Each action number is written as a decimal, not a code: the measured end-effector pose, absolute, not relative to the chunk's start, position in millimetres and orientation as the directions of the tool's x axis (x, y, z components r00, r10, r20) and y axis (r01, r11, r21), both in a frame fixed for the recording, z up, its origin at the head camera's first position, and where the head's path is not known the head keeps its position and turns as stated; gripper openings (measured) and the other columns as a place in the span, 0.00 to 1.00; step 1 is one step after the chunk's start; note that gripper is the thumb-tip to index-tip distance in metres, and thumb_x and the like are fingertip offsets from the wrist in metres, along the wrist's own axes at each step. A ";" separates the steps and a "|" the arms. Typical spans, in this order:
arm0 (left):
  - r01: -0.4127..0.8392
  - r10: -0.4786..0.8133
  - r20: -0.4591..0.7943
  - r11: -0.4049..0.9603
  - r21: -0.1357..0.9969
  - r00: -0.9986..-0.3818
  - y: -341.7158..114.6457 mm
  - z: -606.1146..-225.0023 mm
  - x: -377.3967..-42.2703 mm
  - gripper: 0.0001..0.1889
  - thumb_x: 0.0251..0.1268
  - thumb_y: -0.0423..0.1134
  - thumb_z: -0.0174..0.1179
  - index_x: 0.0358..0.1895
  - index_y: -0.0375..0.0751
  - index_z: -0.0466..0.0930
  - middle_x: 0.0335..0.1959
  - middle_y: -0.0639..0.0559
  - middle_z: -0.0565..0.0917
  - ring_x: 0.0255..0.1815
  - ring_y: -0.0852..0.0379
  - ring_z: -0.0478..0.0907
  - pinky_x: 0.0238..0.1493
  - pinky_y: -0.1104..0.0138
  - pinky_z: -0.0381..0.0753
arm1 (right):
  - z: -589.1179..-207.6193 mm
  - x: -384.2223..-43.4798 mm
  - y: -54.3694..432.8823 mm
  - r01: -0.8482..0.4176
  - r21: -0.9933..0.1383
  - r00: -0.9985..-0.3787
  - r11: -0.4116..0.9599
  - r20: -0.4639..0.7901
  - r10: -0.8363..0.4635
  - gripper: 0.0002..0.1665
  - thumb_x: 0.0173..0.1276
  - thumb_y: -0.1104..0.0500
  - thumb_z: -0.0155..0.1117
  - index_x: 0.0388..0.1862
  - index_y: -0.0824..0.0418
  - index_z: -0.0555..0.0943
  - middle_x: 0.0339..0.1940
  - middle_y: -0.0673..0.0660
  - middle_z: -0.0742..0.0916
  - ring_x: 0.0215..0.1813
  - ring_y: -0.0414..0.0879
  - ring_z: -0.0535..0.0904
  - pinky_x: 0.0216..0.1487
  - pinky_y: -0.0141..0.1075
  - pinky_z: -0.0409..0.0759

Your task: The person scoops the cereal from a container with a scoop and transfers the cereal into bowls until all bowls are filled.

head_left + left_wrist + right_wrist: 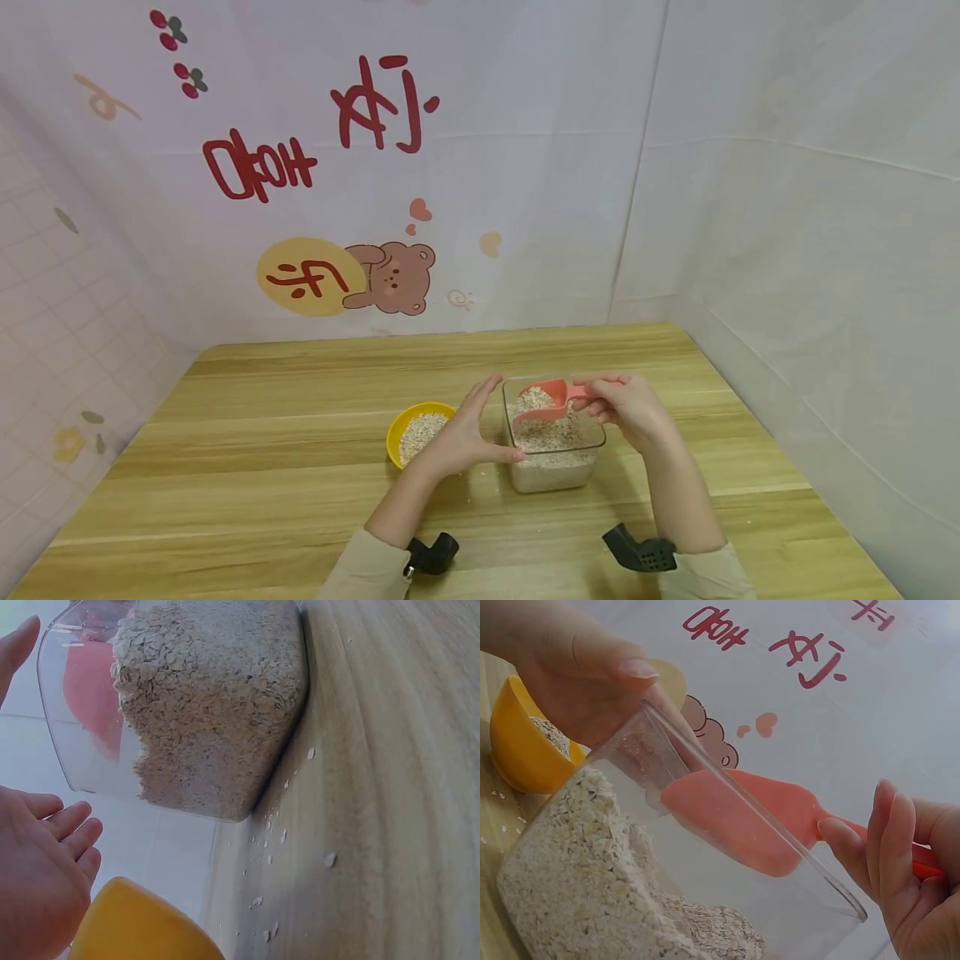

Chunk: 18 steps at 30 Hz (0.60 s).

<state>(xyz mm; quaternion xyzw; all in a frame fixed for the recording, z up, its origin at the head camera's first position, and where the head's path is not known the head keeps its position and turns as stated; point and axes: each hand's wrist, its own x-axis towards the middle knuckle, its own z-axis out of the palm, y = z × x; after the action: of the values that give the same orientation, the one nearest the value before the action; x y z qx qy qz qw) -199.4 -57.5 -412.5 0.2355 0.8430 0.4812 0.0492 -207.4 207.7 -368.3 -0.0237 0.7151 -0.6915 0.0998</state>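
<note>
A coral-pink scoop [557,398] with oat flakes in its bowl is at the top of a clear rectangular container [564,451]. My right hand [628,410] grips the scoop's handle at the container's right side. More oats [217,697] fill the lower part of the container. My left hand [463,440] is spread at the container's left side, its thumb at the near left rim and its fingers extended. Behind that hand stands a yellow bowl [393,437] holding oats, partly hidden by the hand and wrist.
Loose flakes [283,836] lie scattered on the wooden table [262,467] between bowl and container. A white printed curtain [525,167] hangs behind the table and along its sides. Black wrist mounts [639,550] sit on both forearms.
</note>
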 end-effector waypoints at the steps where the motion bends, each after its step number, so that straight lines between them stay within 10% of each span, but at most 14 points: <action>1: 0.350 0.443 0.143 0.428 0.833 -0.885 -57.8 -412.6 -199.6 0.59 0.40 0.56 0.76 0.77 0.58 0.46 0.77 0.54 0.46 0.75 0.47 0.45 0.67 0.42 0.51 | -368.0 -207.2 208.3 0.101 -0.994 -0.979 0.041 -0.107 -0.173 0.21 0.69 0.69 0.50 0.58 0.80 0.72 0.26 0.57 0.87 0.21 0.35 0.76 0.21 0.23 0.73; 18: 0.361 0.439 0.150 0.449 0.817 -0.886 -63.7 -407.1 -194.9 0.60 0.39 0.60 0.75 0.77 0.62 0.44 0.77 0.53 0.44 0.75 0.45 0.44 0.65 0.39 0.52 | -362.1 -204.8 212.5 0.084 -0.996 -0.983 -0.040 -0.077 -0.167 0.22 0.70 0.69 0.49 0.58 0.83 0.69 0.24 0.56 0.87 0.18 0.33 0.75 0.19 0.22 0.72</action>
<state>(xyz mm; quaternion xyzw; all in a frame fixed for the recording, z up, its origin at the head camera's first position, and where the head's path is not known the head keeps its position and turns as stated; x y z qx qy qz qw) -194.9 -63.7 -407.1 0.2354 0.8502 0.4691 0.0418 -204.8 212.5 -362.1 -0.0302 0.6874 -0.7204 0.0874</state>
